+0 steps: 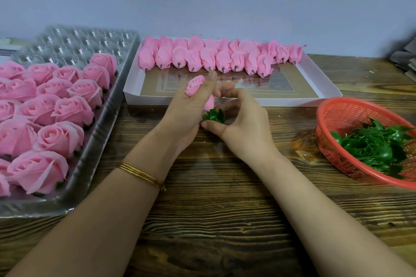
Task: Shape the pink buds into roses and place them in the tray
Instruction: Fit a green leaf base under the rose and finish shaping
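Head view, from the left: a clear moulded plastic tray sits at the desk's left edge. Its near cups are filled with finished, open-petalled pink roses and its far cups are bare. It looks placed there so each finished flower can be dropped in by the nearer arm.

The left hand, with thin gold bangles at the wrist, is raised over the dark wood-grain desk. Its thumb and fingers are curled round a tightly wrapped pink bud, whose tip points up and away. More pink shows under the thumb, and I cannot tell whether that is the same bud or a second one.

Just below is a small green plastic leaf collar, pinched between the thumb and bent fingers of the right hand. It touches the pink base, probably so that it can be seated onto the stem end before the petals are spread.

Behind the hands lies a shallow white cardboard box. A double row of unshaped pink buds lines its far side, stem pins toward the worker, an easy reach.

At the right is a red plastic mesh basket heaped with spare green collars, close to the hand that picks them.

The bud in hand is not yet opened, and many more remain.
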{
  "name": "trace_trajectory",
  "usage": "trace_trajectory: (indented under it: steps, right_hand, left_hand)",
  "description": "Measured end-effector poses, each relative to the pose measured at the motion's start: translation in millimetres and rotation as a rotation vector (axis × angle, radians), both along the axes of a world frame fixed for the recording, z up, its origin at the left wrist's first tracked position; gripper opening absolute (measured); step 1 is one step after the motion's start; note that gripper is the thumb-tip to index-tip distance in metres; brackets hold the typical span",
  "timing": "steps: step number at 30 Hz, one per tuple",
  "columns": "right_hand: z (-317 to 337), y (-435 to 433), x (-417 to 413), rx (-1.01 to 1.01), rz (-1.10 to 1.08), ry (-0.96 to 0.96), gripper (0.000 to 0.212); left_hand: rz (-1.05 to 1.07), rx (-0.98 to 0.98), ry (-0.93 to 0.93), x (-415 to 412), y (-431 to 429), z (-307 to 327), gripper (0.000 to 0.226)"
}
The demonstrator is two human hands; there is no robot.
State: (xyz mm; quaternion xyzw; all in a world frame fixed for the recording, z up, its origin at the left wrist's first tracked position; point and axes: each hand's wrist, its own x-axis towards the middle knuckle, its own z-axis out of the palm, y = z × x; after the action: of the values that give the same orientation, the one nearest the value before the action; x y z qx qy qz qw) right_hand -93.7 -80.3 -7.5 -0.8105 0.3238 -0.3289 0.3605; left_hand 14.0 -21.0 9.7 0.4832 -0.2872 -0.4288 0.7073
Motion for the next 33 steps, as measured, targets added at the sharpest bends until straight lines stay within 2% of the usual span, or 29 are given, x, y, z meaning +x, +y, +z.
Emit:
trace_trajectory:
  steps: [9,13,18,28,33]
  right_hand:
    - [0.6,2.6,2.7,-0.004,-0.007,-0.053,0.056]
    - [0.1,5.5,4.0,-0.044,0.000,-0.093,0.050]
    - [0.4,3.3,3.0,-0.007,-0.023,-0.080,0.050]
    - [4.0,9.1,4.6,0.041,-0.001,-0.178,0.043]
    - [2.3,6.9,5.6,0.167,0.032,-0.237,0.046]
  left_hand:
    - [-0.012,0.045,-0.059,-2.9,-0.1,-1.6,0.038]
    - [-0.026,0.089,-0.099,-2.8,0.5,-3.1,0.053]
    - [-0.062,0.071,-0.034,-1.8,-0.4,-1.9,0.039]
    - [-0.083,0.099,-0.054,-0.7,0.6,-4.1,0.040]
    - [-0.073,0.095,-0.043,0.5,-1.5,-5.2,0.038]
